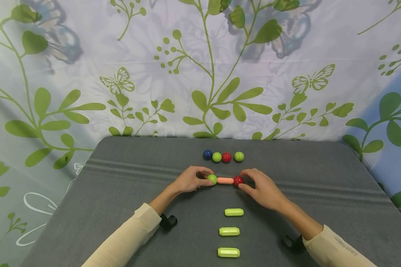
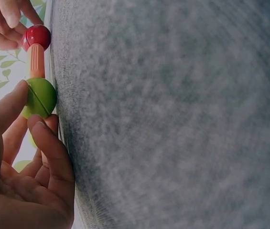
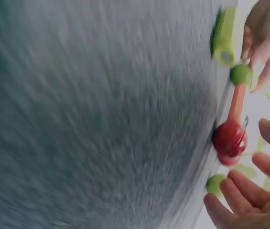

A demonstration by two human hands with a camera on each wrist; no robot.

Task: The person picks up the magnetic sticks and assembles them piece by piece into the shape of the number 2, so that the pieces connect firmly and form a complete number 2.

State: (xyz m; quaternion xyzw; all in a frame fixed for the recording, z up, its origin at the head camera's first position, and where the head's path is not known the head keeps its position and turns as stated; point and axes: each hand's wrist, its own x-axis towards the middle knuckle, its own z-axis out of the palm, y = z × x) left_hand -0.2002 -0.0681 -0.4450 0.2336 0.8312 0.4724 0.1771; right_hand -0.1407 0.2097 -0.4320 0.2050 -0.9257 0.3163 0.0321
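Observation:
An orange stick (image 1: 225, 180) lies level on the table, joining a green ball (image 1: 212, 180) at its left end to a red ball (image 1: 238, 181) at its right end. My left hand (image 1: 194, 179) pinches the green ball between thumb and fingers, as the left wrist view shows. Beside the red ball is my right hand (image 1: 265, 191), fingers spread and loosely bent. In the right wrist view these fingers (image 3: 237, 193) stand apart from the red ball (image 3: 229, 136), and nothing is held in them.
Behind the joined piece sit a blue ball (image 1: 207, 154), two green balls (image 1: 217, 157) and another red ball (image 1: 226, 157) in a row. Three yellow-green sticks (image 1: 234, 212) lie nearer me on the grey table (image 1: 120, 222). A patterned cloth (image 1: 140, 104) hangs behind.

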